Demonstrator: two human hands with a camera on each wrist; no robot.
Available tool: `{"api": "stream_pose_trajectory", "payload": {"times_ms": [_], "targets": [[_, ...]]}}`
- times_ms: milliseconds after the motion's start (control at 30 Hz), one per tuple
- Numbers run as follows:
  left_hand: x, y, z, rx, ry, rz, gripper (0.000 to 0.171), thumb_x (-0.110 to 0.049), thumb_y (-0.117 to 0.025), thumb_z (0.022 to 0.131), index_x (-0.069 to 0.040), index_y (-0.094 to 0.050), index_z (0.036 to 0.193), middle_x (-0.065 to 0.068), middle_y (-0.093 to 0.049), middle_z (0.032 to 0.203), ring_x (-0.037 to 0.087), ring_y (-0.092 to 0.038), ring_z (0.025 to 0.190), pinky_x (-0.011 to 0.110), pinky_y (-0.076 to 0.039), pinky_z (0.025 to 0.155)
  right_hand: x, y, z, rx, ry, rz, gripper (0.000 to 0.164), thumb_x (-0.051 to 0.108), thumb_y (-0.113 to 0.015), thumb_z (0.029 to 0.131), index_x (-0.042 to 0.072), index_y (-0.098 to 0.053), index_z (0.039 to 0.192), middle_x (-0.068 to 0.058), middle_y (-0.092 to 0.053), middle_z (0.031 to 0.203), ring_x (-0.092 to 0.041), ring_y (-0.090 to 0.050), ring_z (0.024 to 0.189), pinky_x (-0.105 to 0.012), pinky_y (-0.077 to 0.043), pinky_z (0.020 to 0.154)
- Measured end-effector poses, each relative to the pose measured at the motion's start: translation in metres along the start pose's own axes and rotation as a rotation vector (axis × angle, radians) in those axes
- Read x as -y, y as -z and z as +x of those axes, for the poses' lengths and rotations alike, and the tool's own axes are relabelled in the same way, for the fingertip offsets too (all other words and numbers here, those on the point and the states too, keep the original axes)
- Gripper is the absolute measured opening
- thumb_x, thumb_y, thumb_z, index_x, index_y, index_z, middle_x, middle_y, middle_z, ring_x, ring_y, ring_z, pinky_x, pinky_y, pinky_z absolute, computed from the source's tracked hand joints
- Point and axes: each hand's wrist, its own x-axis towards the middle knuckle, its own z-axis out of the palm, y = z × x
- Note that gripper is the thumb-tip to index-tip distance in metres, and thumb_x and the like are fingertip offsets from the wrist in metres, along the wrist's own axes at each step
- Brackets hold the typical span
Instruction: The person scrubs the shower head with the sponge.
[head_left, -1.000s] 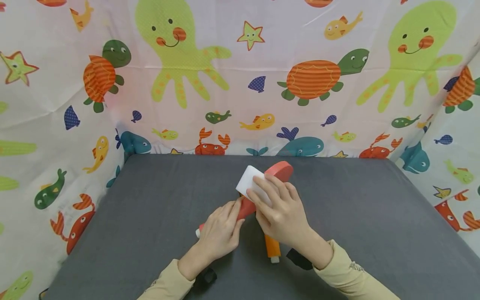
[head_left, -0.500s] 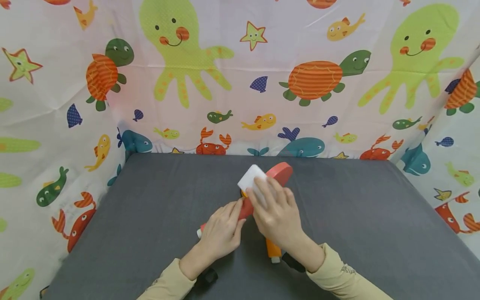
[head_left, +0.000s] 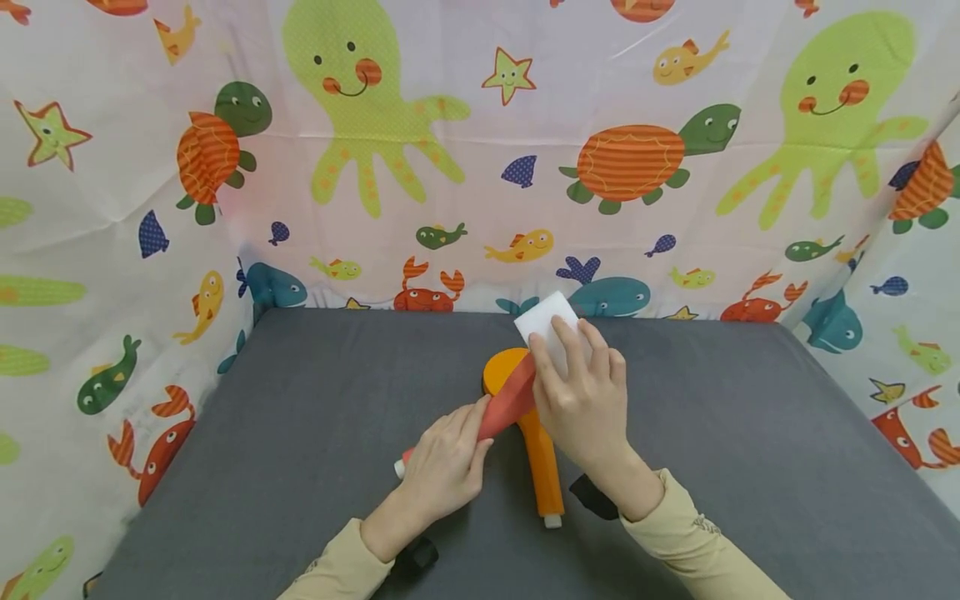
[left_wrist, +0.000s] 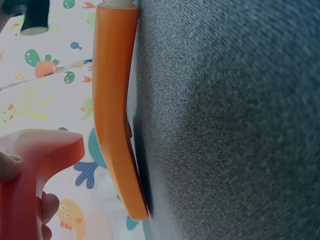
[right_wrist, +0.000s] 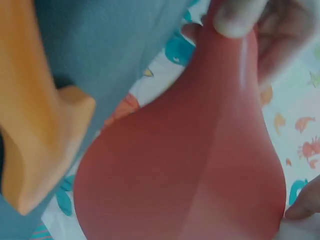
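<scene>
My left hand (head_left: pixel 442 454) grips the handle of a red handheld shower head (head_left: pixel 512 398), raised above the table and slanting up to the right. Its broad, smooth head fills much of the right wrist view (right_wrist: pixel 175 165); in the head view the right hand and sponge hide it. A white sponge (head_left: pixel 542 321) is held in my right hand (head_left: pixel 583 392) against the red head's far end. Below them, an orange handheld shower head (head_left: pixel 543 458) lies on the table, its round end farthest from me. The left wrist view shows the orange handle (left_wrist: pixel 112 75) beside the red one.
A dark grey cloth covers the table (head_left: pixel 337 375). Behind it and along both sides hang curtains (head_left: pixel 450 167) printed with sea animals. Small black objects sit by the left wrist (head_left: pixel 417 553) and the right wrist (head_left: pixel 594 497).
My right hand has shifted the sponge up and to the right. The red round end is now covered, while more of the orange shower head shows. The left hand has barely moved.
</scene>
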Motion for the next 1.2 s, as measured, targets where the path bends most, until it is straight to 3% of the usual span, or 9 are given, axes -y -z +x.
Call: {"api": "stream_pose_trajectory", "payload": {"times_ms": [100, 233, 333, 400, 533, 733, 900, 1033, 1200], "targets": [[0.000, 0.000, -0.001, 0.013, 0.000, 0.008, 0.048, -0.008, -0.068, 0.079, 0.008, -0.053, 0.121, 0.014, -0.063, 0.102, 0.024, -0.061, 0.084, 0.033, -0.052, 0.073, 0.008, -0.003, -0.008, -0.011, 0.047, 0.031, 0.043, 0.011, -0.070, 0.070, 0.004, -0.065, 0.112, -0.023, -0.053, 0.120, -0.043, -0.049, 0.104, -0.047, -0.040, 0.068], [0.001, -0.002, -0.002, 0.005, -0.008, 0.016, 0.042, -0.007, -0.067, 0.077, 0.008, -0.056, 0.115, 0.014, -0.063, 0.098, 0.023, -0.062, 0.082, 0.032, -0.052, 0.071, 0.024, -0.010, -0.023, -0.001, 0.175, 0.051, 0.033, 0.017, -0.054, 0.082, 0.006, -0.068, 0.110, -0.019, -0.056, 0.121, -0.040, -0.052, 0.105, -0.045, -0.042, 0.070], [0.001, -0.004, -0.002, -0.009, -0.012, 0.014, 0.039, -0.007, -0.067, 0.077, 0.007, -0.057, 0.111, 0.013, -0.063, 0.094, 0.023, -0.061, 0.079, 0.032, -0.051, 0.068, 0.028, -0.012, -0.027, 0.020, 0.221, 0.054, 0.035, 0.020, -0.044, 0.089, 0.007, -0.069, 0.109, -0.017, -0.057, 0.121, -0.038, -0.053, 0.107, -0.044, -0.042, 0.073], [0.001, -0.005, -0.002, -0.013, -0.012, 0.005, 0.040, -0.008, -0.067, 0.078, 0.007, -0.056, 0.113, 0.013, -0.063, 0.095, 0.022, -0.061, 0.078, 0.032, -0.051, 0.067, 0.023, -0.010, -0.024, 0.030, 0.196, 0.081, 0.036, 0.021, -0.042, 0.090, 0.008, -0.068, 0.110, -0.017, -0.056, 0.121, -0.039, -0.051, 0.107, -0.045, -0.041, 0.073], [-0.001, -0.004, -0.002, -0.016, 0.007, -0.055, 0.045, -0.010, -0.067, 0.080, 0.008, -0.054, 0.120, 0.013, -0.063, 0.100, 0.022, -0.061, 0.079, 0.033, -0.052, 0.068, 0.005, -0.005, -0.007, 0.024, 0.062, 0.174, 0.033, 0.021, -0.049, 0.087, 0.008, -0.067, 0.111, -0.021, -0.055, 0.120, -0.042, -0.048, 0.106, -0.047, -0.040, 0.070], [-0.005, -0.001, -0.002, -0.015, 0.097, -0.320, 0.047, -0.011, -0.068, 0.083, 0.002, -0.052, 0.125, 0.010, -0.062, 0.110, 0.017, -0.061, 0.080, 0.031, -0.052, 0.067, -0.019, -0.001, 0.006, -0.032, -0.182, 0.339, 0.033, 0.022, -0.051, 0.086, 0.008, -0.068, 0.111, -0.022, -0.055, 0.119, -0.042, -0.046, 0.102, -0.046, -0.037, 0.066], [-0.007, 0.000, -0.002, -0.012, 0.178, -0.656, 0.045, -0.005, -0.065, 0.085, 0.003, -0.049, 0.127, 0.012, -0.062, 0.109, 0.016, -0.061, 0.079, 0.029, -0.051, 0.068, -0.033, -0.003, 0.004, -0.054, -0.325, 0.460, 0.031, 0.011, -0.057, 0.085, 0.006, -0.067, 0.113, -0.020, -0.054, 0.122, -0.041, -0.045, 0.103, -0.049, -0.036, 0.073], [-0.006, 0.004, 0.000, -0.017, 0.234, -0.928, 0.041, 0.004, -0.059, 0.087, 0.009, -0.046, 0.125, 0.019, -0.062, 0.101, 0.024, -0.064, 0.074, 0.030, -0.053, 0.065, -0.038, -0.006, -0.005, -0.084, -0.369, 0.526, 0.033, 0.005, -0.058, 0.082, 0.005, -0.066, 0.114, -0.021, -0.052, 0.124, -0.041, -0.042, 0.105, -0.052, -0.034, 0.079], [-0.006, 0.008, 0.005, 0.026, 0.435, -1.038, 0.048, 0.002, -0.070, 0.080, 0.005, -0.048, 0.122, 0.017, -0.062, 0.106, 0.028, -0.063, 0.082, 0.029, -0.053, 0.070, -0.032, -0.008, -0.018, -0.131, -0.307, 0.551, 0.031, 0.018, -0.054, 0.088, 0.004, -0.067, 0.113, -0.022, -0.051, 0.125, -0.042, -0.041, 0.107, -0.051, -0.033, 0.078]]}}
